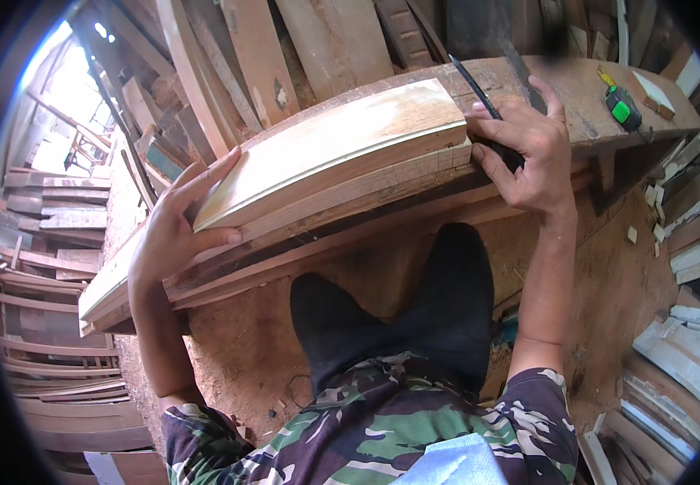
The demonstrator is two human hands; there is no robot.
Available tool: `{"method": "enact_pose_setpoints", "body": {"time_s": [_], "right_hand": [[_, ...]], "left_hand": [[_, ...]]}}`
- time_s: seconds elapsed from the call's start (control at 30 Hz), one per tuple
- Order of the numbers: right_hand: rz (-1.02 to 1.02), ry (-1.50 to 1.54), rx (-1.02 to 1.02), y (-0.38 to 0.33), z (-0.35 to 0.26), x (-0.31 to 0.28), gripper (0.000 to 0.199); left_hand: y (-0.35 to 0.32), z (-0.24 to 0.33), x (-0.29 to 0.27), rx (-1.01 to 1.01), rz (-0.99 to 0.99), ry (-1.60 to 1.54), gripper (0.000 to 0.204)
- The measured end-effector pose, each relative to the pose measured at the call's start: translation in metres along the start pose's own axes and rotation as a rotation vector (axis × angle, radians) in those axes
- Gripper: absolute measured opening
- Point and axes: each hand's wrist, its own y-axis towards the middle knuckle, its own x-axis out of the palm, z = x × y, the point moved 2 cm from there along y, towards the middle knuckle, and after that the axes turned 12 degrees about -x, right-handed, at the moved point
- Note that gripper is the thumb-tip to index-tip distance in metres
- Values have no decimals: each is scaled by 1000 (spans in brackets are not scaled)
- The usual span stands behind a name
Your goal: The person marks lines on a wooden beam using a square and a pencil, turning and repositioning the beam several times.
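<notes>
Two light wooden boards (334,153) lie stacked lengthwise on a worn wooden bench; several thin pencil-like lines cross the front edge of the lower one near its right end. My left hand (176,214) grips the stack left of its middle, fingers over the top and thumb against the front edge. At the right end is my right hand (532,149), with a dark pencil (473,87) held between its fingers and slanting up to the left. Its thumb and forefinger are close to the board ends; whether they touch is hard to tell.
A green and black tape measure (623,108) sits on the bench (584,105) at the right, beside a small white-topped wood block (654,94). Planks (261,65) lean behind the bench. Stacked timber (67,283) stands at the left, and offcuts (681,364) lie at the right.
</notes>
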Motion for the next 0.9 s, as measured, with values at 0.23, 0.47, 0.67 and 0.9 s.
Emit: {"method": "enact_pose_setpoints", "body": {"time_s": [0.23, 0.47, 0.67, 0.9], "right_hand": [[107, -40, -74, 0, 5, 3, 28], [90, -38, -49, -3, 5, 2, 26], [55, -30, -27, -3, 5, 0, 32], [7, -311, 112, -29, 1, -29, 55]], "left_hand": [[2, -4, 5, 53, 69, 6, 106], [1, 4, 4, 18, 96, 149, 105], [6, 3, 6, 93, 90, 91, 107], [7, -1, 5, 79, 67, 70, 107]]}}
